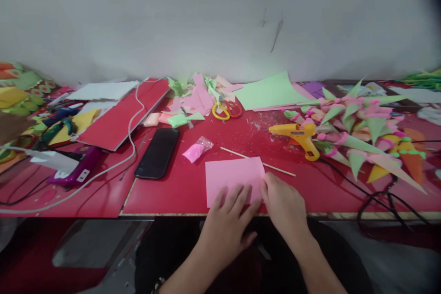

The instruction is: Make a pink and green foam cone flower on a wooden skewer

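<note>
A pink sheet of paper [232,177] lies at the front edge of the red table. Spread flat on its lower part are the fingers of my left hand [229,220]. My right hand [284,204] pinches the paper's right edge, which lifts slightly there. Just behind the sheet, partly covered by it, a thin wooden stick [280,169] lies slanted. A small clear bag of bright pink material [197,149] rests to the left, beside a black phone [157,154]. To the right lies a yellow glue gun [299,135], its nozzle pointing left.
Paper cone flowers [358,128] are heaped at the right, near a black cord [389,197]. Scissors [221,111] and paper scraps [196,94] lie at the back. A white cable [132,124] crosses the left side near a purple power strip [82,165]. The wall rises behind.
</note>
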`<state>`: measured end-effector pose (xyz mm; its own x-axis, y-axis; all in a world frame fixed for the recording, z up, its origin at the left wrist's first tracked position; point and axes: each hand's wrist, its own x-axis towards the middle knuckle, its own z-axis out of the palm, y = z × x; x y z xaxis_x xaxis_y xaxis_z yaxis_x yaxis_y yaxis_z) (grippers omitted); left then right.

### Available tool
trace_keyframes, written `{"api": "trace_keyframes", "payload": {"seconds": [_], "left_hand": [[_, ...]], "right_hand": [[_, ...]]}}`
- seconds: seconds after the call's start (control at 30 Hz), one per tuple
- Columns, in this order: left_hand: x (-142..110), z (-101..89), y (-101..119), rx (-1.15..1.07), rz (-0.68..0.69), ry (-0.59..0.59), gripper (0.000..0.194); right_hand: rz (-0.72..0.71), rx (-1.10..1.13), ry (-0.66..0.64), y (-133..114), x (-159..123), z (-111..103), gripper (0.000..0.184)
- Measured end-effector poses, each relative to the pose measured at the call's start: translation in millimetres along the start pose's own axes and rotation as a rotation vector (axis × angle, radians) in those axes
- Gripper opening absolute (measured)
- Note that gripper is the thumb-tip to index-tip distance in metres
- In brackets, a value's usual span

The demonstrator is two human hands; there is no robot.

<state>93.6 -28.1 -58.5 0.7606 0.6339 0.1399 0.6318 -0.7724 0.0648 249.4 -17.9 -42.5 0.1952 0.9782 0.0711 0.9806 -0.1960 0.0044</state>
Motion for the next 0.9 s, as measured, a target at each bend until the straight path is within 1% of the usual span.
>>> {"api": "trace_keyframes", "payload": {"seconds": [0.13, 0.23, 0.57, 0.63, 0.7, 0.73, 0.8, 0.83, 0.87, 0.9], "left_hand": [[-2.0, -4.6, -4.9, -0.011, 0.018, -0.022, 0.057], [-9.0, -8.3, -12.8, 0.009, 0.029, -0.03, 0.056], [-55.9, -29.9, -58.2, 0.162, 0.004, 0.004, 0.053], [-60.2, -33.6, -62.5, 0.181, 0.006, -0.005, 0.054], [-61.6, -36.3, -63.8, 0.196, 0.015, -0.022, 0.054], [-61.7, -37.0, -63.8, 0.201, 0.017, -0.033, 0.055], [-61.7, -36.9, -63.1, 0.201, 0.018, -0.044, 0.056], [-61.8, -36.2, -62.8, 0.196, 0.015, -0.045, 0.056], [-61.9, -35.3, -62.6, 0.19, 0.011, -0.042, 0.056], [-62.1, -34.4, -62.6, 0.181, 0.01, -0.036, 0.055]], "right_hand": [[0.007, 0.009, -0.019, -2.0, 1.2, -2.8, 0.016], [0.01, 0.014, -0.029, -2.8, 1.4, -4.7, 0.017], [0.025, 0.024, -0.066, -3.0, 2.0, -9.4, 0.02], [0.009, 0.006, -0.029, -2.4, 1.0, -11.1, 0.02], [-0.014, -0.037, 0.078, -3.1, -3.5, -13.1, 0.02], [-0.041, -0.059, 0.153, -4.4, -7.4, -13.8, 0.024], [-0.172, -0.064, 0.285, -9.4, -18.4, -13.6, 0.037], [-0.281, -0.038, 0.312, -12.9, -25.0, -12.5, 0.042], [-0.429, 0.02, 0.309, -16.7, -31.8, -10.9, 0.041], [-0.557, 0.09, 0.273, -20.4, -38.3, -8.8, 0.038]]}}
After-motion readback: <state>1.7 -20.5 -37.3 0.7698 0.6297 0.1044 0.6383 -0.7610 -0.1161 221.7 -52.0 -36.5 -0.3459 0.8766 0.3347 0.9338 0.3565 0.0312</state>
